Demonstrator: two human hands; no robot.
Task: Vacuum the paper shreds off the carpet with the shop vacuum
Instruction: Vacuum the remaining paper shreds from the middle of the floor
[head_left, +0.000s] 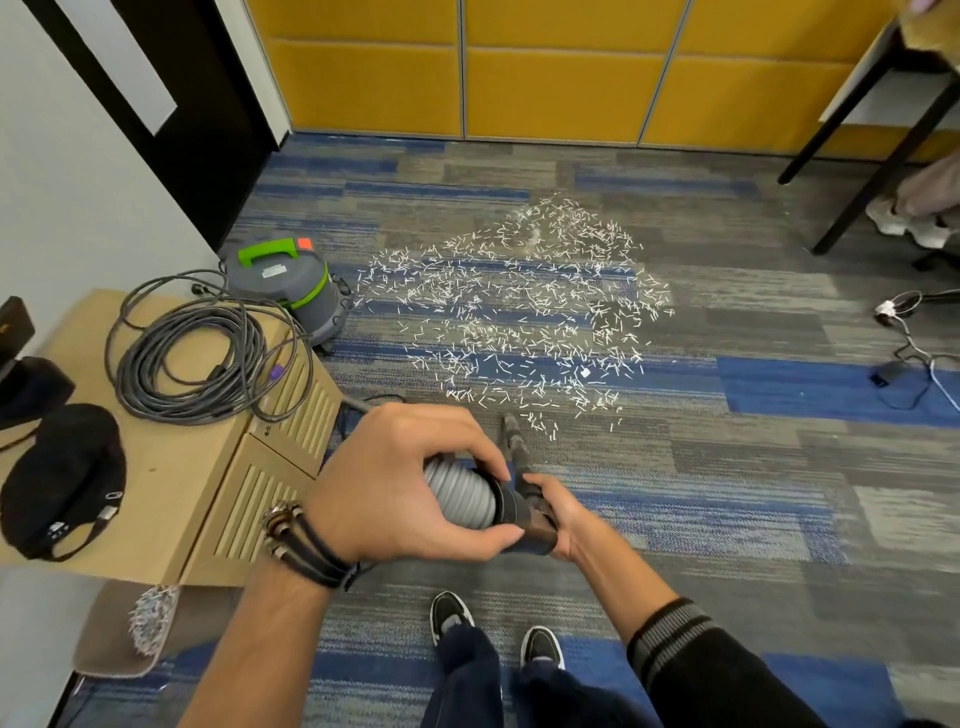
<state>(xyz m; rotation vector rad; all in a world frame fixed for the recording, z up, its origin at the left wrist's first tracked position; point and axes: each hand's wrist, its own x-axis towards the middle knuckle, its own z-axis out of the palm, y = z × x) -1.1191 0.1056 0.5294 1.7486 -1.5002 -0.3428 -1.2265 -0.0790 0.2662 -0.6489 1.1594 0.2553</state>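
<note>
My left grip (395, 483) is closed around the end of the grey ribbed hose (460, 501), in the lower middle of the frame, with the fingers over the top and the thumb under it. My right grip (558, 514) is just beside it to the right and is closed around the dark nozzle tube (514, 441), which joins the hose at a black cuff. The two grips almost touch at this joint. The tube points up the frame, and its far end lies near the lowest pieces of the paper shreds (519, 312).

The shreds are spread in a wide white patch over the blue and grey carpet (753, 467), in the middle of the frame. The shop vacuum (291, 280), grey with a green handle, stands on the carpet at the left edge of this patch, close to the white wall.

In the lower left there is a low wooden cabinet (171, 467). On its top lie a coiled grey cable (208, 343) and a black cap (62, 483). Below the cabinet, on a flat brown piece, is a small heap of shreds (150, 618). My two shoes (449, 616) are at the bottom middle. Yellow panels (561, 78) fill the top of the frame, and thin cables (904, 364) lie on the carpet at the right edge.
</note>
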